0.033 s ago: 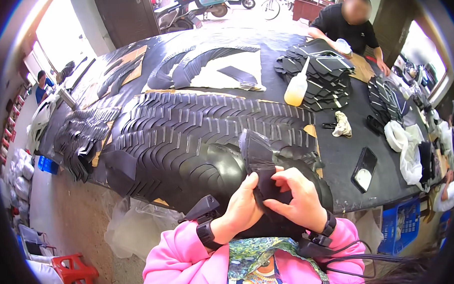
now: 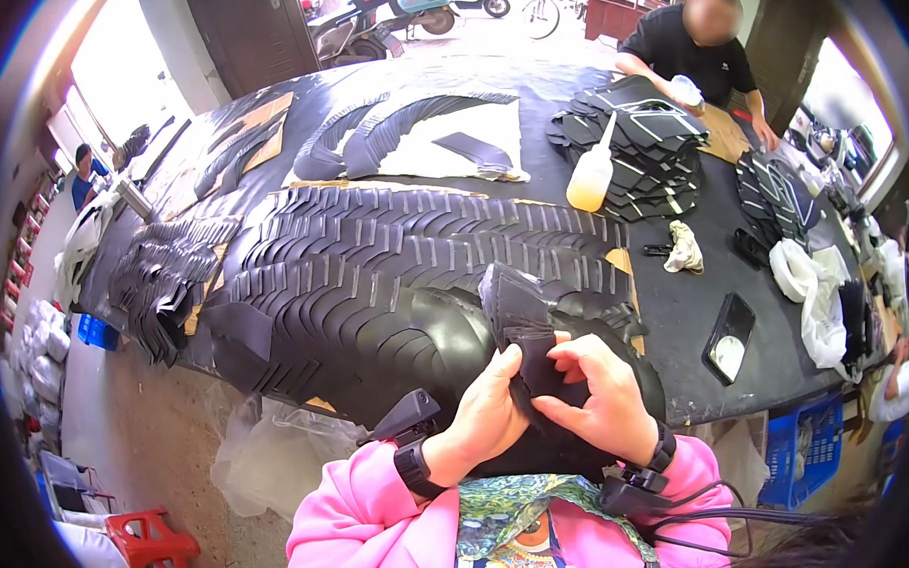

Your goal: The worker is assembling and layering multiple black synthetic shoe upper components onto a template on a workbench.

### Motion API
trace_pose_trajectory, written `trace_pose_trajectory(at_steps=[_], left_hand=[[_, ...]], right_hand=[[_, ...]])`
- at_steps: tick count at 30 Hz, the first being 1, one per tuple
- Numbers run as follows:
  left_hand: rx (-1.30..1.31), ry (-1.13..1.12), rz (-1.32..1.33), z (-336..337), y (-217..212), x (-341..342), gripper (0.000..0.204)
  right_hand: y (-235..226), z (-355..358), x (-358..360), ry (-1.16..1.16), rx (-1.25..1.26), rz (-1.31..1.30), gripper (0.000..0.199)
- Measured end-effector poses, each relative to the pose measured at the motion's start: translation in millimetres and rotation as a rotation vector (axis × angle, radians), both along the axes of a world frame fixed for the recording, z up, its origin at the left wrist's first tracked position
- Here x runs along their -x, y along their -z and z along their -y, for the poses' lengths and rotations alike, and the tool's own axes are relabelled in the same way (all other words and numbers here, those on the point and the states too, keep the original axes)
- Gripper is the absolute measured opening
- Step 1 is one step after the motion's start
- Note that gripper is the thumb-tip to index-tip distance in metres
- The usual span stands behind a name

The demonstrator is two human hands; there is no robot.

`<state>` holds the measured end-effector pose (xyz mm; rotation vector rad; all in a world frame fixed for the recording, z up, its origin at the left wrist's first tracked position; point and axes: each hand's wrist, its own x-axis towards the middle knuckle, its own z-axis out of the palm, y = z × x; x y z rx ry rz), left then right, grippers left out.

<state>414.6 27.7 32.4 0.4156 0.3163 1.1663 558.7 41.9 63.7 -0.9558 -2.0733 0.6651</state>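
Note:
Between my hands is a small stack of thin black leather-like pieces (image 2: 530,343), held upright at the table's near edge. My left hand (image 2: 489,403) grips its left side, the thumb lying along the front. On the other side, my right hand (image 2: 604,394) pinches the edge of a piece with curled fingers and thumb. Just beyond the stack stands a taller dark folded piece (image 2: 515,292); whether it belongs to the held stack I cannot tell. Long overlapping rows of black cut pieces (image 2: 374,277) spread out beyond and to the left of my hands.
A squeeze bottle (image 2: 590,179) of yellowish liquid stands by piled black panels (image 2: 660,137). Right of the rows lie a crumpled cloth (image 2: 685,248), a phone (image 2: 729,339) and a white plastic bag (image 2: 821,301). Across the table sits a co-worker (image 2: 702,50), holding something pale.

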Motion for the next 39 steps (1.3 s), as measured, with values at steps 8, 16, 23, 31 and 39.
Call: trace_pose_trajectory(at_steps=[8,16,23,31,39], left_hand=[[-0.052,0.012,-0.248,-11.3,-1.7,-40.9,0.050],[-0.002,0.089,-0.095,-24.9,11.3,-59.7,0.056],[-0.056,0.067,-0.141,-26.7,15.7,-59.1,0.048],[-0.118,-0.039,-0.413,-24.0,11.2,-65.0,0.046],[-0.139,-0.032,-0.461,-19.5,8.6,-73.0,0.044]], right_hand=[[7.5,-12.7,-42.4,0.029,0.079,-0.086,0.040],[14.6,-21.1,-64.7,0.045,0.064,-0.057,0.033],[21.4,-29.4,-69.4,0.021,0.142,-0.068,0.032],[20.2,-29.5,-75.3,-0.027,0.087,-0.039,0.027],[32.7,-32.5,-90.0,-0.164,0.424,-0.367,0.024]])
